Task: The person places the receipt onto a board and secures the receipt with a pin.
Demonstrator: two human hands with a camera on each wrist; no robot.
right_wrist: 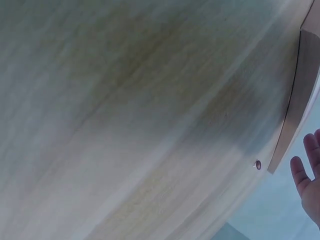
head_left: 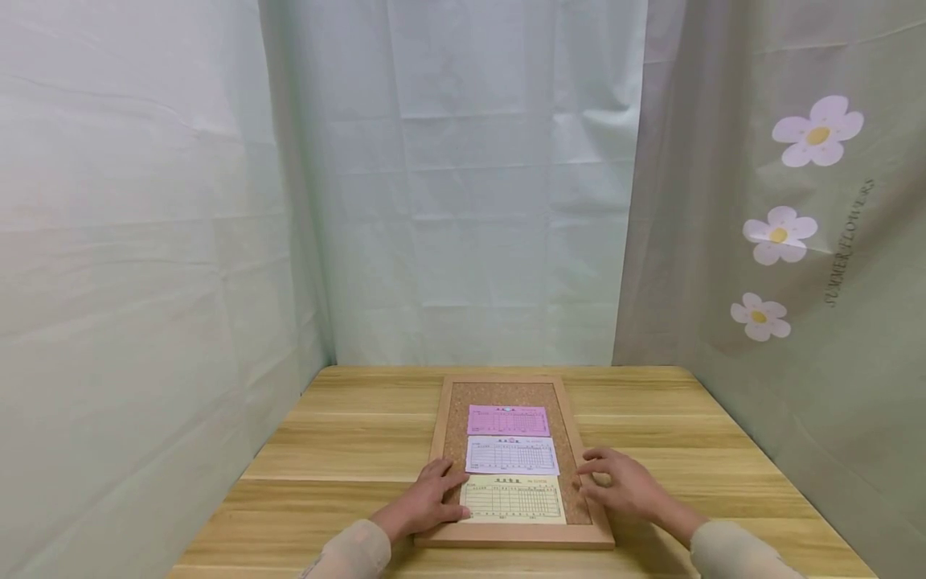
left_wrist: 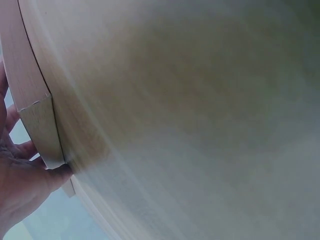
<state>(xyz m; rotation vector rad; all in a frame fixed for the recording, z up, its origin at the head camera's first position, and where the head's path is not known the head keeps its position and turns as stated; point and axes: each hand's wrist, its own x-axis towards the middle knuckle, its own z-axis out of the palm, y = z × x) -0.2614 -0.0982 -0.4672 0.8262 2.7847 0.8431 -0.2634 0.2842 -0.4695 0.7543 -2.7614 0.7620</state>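
A cork board (head_left: pixel 499 393) in a pale wooden frame (head_left: pixel 514 535) lies on the table, its long side running away from me. Three printed paper slips form a column on it: pink (head_left: pixel 499 420) at the far end, white (head_left: pixel 506 456) in the middle, pale yellow (head_left: pixel 506 500) nearest. My left hand (head_left: pixel 425 498) rests over the frame's left side, fingertips and thumb at the yellow slip's left edge. At the frame's right side, my right hand (head_left: pixel 618 486) has loosely bent, spread fingers; nothing shows between them in the right wrist view.
Wood-grain tabletop (head_left: pixel 347 450) surrounds the board. A small, round, reddish thing (right_wrist: pixel 258 164) lies on it beside the frame in the right wrist view. Pale curtains (head_left: pixel 470 201) hang at the back and sides, the right one (head_left: pixel 854 386) printed with flowers.
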